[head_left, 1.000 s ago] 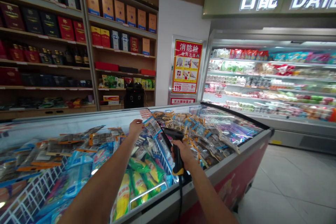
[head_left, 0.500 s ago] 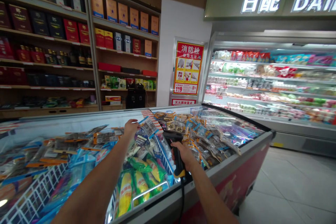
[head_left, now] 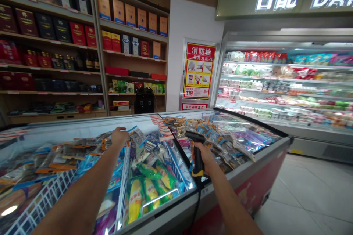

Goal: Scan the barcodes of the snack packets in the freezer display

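My left hand (head_left: pixel 119 136) is closed on the edge of a flat see-through packet (head_left: pixel 137 136) with a blue strip and a printed label, held over the chest freezer. My right hand (head_left: pixel 205 155) is wrapped round the grip of a black and yellow barcode scanner (head_left: pixel 198 159); its head points left and its cord hangs down over the freezer's front edge. Beneath the packet, a white wire basket (head_left: pixel 124 176) holds green and yellow corn-shaped packs (head_left: pixel 151 191). To the left of my left hand lie flat packets with orange strips (head_left: pixel 66 154).
The freezer's glass lid (head_left: pixel 234 121) on the right carries a heap of flat packets (head_left: pixel 212 136). Behind stand shelves of boxed goods (head_left: pixel 131 40), a red and yellow poster (head_left: pixel 198 69) and a lit chiller (head_left: pixel 275 84). Tiled floor (head_left: pixel 303 191) lies at right.
My left hand has moved left with the packet, away from the scanner. My right hand has shifted right with the scanner, widening the gap between them. The view has shifted slightly.
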A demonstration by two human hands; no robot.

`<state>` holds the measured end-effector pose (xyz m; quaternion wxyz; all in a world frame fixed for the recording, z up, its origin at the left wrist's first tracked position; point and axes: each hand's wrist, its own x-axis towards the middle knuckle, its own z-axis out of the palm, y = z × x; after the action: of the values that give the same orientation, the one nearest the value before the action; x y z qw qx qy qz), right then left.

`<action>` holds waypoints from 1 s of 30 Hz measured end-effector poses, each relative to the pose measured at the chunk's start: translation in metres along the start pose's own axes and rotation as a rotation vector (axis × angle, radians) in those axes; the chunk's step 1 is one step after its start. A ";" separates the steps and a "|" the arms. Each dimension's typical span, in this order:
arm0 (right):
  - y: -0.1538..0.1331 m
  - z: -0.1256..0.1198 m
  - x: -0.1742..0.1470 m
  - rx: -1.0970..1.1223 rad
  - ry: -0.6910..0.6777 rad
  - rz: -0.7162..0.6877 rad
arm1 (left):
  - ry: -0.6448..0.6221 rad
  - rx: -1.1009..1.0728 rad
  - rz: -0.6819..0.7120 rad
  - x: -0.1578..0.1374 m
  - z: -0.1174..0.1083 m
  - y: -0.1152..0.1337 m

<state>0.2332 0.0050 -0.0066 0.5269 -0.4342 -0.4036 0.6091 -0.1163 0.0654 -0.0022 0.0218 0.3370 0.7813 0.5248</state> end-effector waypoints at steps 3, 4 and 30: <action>-0.001 -0.008 0.004 -0.001 0.001 0.003 | -0.022 0.143 0.017 -0.004 -0.005 0.002; -0.002 -0.011 0.005 -0.010 0.002 0.006 | -0.021 0.153 0.039 -0.007 -0.004 0.004; -0.007 -0.060 -0.004 0.033 0.159 0.002 | -0.753 0.309 0.664 -0.219 0.137 0.103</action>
<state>0.2932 0.0036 -0.0171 0.5639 -0.4730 -0.3499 0.5796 0.1580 0.0780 -0.0473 0.0834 0.7311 0.6387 0.2247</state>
